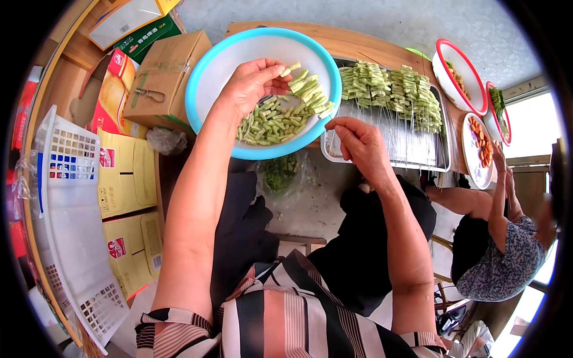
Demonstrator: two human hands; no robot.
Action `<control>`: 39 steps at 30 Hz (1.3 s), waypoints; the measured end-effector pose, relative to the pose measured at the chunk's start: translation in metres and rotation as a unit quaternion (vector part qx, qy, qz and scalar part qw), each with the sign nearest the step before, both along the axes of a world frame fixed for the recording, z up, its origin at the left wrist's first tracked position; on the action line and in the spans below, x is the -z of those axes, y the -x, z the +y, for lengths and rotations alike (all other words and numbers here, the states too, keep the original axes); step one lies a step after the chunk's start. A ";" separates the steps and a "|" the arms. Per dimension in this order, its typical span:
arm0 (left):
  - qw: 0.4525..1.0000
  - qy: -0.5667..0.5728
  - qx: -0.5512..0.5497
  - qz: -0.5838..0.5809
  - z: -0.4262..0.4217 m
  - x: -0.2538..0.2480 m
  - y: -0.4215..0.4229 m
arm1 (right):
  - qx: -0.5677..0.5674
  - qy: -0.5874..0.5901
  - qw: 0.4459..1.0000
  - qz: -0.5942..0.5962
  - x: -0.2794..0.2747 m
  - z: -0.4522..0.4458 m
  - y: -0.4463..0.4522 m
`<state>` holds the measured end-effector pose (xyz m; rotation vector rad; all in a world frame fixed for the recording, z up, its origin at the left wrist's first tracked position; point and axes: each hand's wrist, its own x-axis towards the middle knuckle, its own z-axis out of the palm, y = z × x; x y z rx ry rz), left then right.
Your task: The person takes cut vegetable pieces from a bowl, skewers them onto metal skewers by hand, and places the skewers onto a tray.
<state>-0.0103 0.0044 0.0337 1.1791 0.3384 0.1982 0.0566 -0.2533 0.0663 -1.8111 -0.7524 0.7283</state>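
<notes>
A white basin with a blue rim [206, 65] holds a heap of cut green bean pieces [268, 122]. Over it, my left hand [253, 83] is closed, with a green bean piece [290, 69] pinched between thumb and fingers. A row of bean pieces [310, 92] slants from there toward the basin's right rim. At that rim, my right hand [363, 146] has thumb and forefinger pinched together on a thin skewer, which is barely visible. Close by, a metal tray [382, 149] holds several bundles of skewered green beans [391, 89], their thin sticks pointing toward me.
On the right stand red-rimmed bowls [442, 62] and a white plate [470, 156] of orange-brown pieces. Another person [501, 256] sits there. Cardboard boxes [164, 74] and a white plastic basket [77, 227] are on the left. A plastic bag of greens [283, 173] lies below the basin.
</notes>
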 end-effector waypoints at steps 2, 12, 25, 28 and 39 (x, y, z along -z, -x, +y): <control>1.000 -0.006 0.012 0.004 0.000 0.000 0.000 | -0.001 -0.005 1.000 0.001 0.004 0.000 0.000; 1.000 -0.004 0.014 0.015 -0.001 0.007 -0.003 | 0.015 -0.008 1.000 -0.010 0.016 0.005 0.002; 0.997 0.066 -0.025 0.006 -0.009 0.000 -0.004 | 0.025 -0.016 1.000 -0.002 0.017 0.009 0.003; 0.996 0.077 -0.048 0.003 -0.015 0.002 -0.007 | 0.031 -0.036 0.999 0.018 0.020 0.012 0.006; 0.996 0.084 -0.019 -0.005 -0.025 0.002 -0.010 | 0.040 -0.042 0.998 0.040 0.022 0.015 0.004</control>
